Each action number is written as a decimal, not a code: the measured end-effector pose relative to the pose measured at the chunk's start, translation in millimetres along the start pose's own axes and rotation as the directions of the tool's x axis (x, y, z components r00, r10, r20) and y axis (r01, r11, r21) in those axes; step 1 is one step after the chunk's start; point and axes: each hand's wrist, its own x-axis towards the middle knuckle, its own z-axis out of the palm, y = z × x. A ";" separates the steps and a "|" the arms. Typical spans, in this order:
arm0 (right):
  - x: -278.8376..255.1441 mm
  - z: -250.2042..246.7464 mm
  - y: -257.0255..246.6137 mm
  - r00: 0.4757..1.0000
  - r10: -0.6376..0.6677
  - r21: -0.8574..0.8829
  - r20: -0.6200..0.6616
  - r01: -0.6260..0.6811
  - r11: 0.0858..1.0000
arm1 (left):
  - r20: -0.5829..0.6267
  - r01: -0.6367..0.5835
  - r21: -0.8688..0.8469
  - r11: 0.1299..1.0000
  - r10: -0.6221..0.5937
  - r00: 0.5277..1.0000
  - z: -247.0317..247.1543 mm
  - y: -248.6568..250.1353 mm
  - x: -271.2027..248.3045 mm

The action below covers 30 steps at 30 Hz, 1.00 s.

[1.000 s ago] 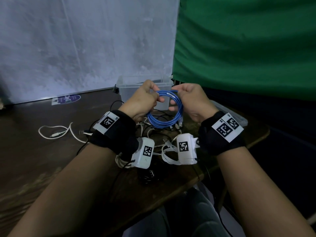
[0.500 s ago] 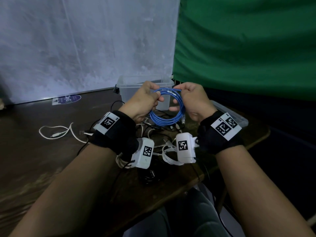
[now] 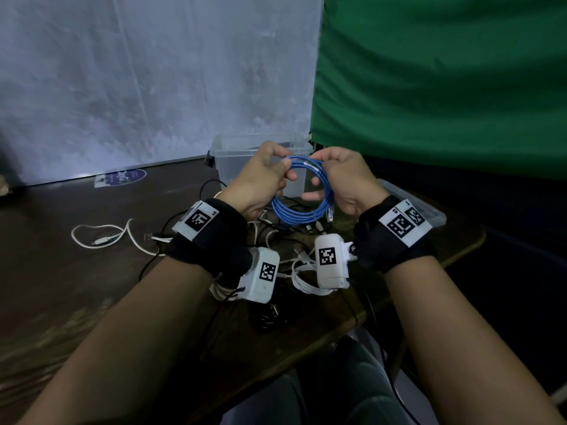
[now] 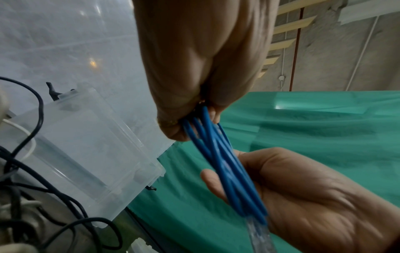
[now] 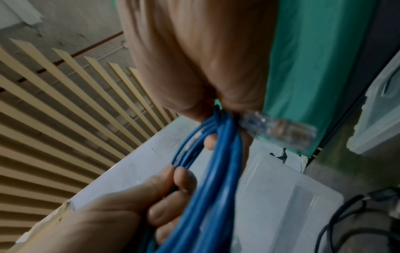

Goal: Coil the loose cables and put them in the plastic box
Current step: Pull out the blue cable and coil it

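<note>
A coiled blue network cable [image 3: 302, 208] hangs in the air between my two hands, just in front of the clear plastic box [image 3: 228, 167]. My left hand [image 3: 264, 179] grips the coil's left side, with the strands [image 4: 218, 164] bunched between curled fingers. My right hand [image 3: 340, 179] pinches the coil's top right. A clear plug [image 5: 279, 128] sticks out past the right hand's fingers, and another clear plug [image 3: 329, 213] dangles at the coil's lower right. The box stands open at the back of the table; what it holds is hidden.
A tangle of black and white cables [image 3: 285, 240] lies on the dark wooden table [image 3: 61, 286] under my hands. A loose white cable [image 3: 104, 237] lies to the left. The box lid [image 3: 411, 204] rests at the right. A green cloth [image 3: 445, 87] hangs behind.
Both hands have shifted slightly along the top of the blue coil and the coil has turned a little. A plug end now dangles at its lower right.
</note>
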 end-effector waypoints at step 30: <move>1.4 9.4 2.7 0.998 -0.039 0.034 -0.043 0.040 0.999 | 0.048 -0.045 0.133 0.990 0.038 0.998 -0.8 -1.8 0.5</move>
